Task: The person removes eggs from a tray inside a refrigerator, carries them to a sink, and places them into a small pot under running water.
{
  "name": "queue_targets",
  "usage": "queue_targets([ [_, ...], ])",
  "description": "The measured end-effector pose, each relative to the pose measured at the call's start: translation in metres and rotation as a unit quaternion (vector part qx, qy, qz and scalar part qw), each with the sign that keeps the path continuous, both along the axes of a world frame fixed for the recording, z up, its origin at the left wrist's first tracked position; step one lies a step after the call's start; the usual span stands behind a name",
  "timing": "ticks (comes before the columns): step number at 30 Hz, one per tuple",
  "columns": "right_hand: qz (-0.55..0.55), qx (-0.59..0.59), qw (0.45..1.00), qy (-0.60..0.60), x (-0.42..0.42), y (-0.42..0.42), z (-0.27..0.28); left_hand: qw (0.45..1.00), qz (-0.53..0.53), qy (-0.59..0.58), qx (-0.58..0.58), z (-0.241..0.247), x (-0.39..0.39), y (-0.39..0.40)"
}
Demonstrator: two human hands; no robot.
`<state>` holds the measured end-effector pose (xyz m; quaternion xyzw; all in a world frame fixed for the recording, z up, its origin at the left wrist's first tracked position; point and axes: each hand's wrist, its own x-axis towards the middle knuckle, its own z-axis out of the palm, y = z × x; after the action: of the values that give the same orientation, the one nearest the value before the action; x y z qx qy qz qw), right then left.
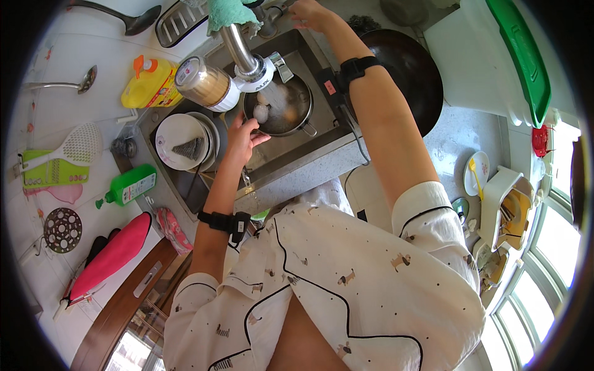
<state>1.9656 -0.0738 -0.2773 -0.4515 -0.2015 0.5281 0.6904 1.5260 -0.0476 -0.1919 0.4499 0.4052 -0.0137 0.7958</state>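
My left hand (243, 139) is at the near-left rim of a round metal pot (301, 118) in the sink, thumb and fingers around its edge. Inside the pot lie several egg-like round things (261, 112), partly blurred by water. A stream of water (278, 99) falls into it from the white faucet-mounted filter head (254, 83). My right hand (312, 16) reaches to the far edge of the view, beside the faucet's metal base (268, 25). Its fingers are partly cut off, and I cannot tell whether they touch the faucet.
Stacked bowls (178, 139) with a dark scouring pad (189, 149) stand in the sink's left side. A yellow detergent bottle (153, 83) and a green bottle (133, 184) are at left. A dark wok (403, 79) lies right of the sink, beneath my right forearm.
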Motion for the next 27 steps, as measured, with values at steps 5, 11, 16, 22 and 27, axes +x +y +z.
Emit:
queue_targets([
  [5,-0.055,-0.154,0.982,-0.092,-0.086,0.038,0.065,0.998,0.060,0.031,0.012,-0.007,-0.027,0.006],
  [11,-0.118,-0.227,0.942,-0.215,-0.108,0.026,0.081,0.998,0.051,0.028,0.006,-0.010,-0.018,0.004],
  [16,-0.189,-0.177,0.892,-0.370,-0.140,-0.010,0.098,0.998,0.048,0.028,-0.005,-0.002,-0.014,0.002],
  [22,-0.192,-0.195,0.807,-0.523,-0.220,-0.089,0.145,0.999,0.037,0.023,-0.001,-0.002,-0.015,0.005],
  [27,-0.207,-0.263,0.771,-0.542,-0.292,-0.159,0.153,0.998,0.052,0.021,-0.002,0.007,-0.015,0.002],
])
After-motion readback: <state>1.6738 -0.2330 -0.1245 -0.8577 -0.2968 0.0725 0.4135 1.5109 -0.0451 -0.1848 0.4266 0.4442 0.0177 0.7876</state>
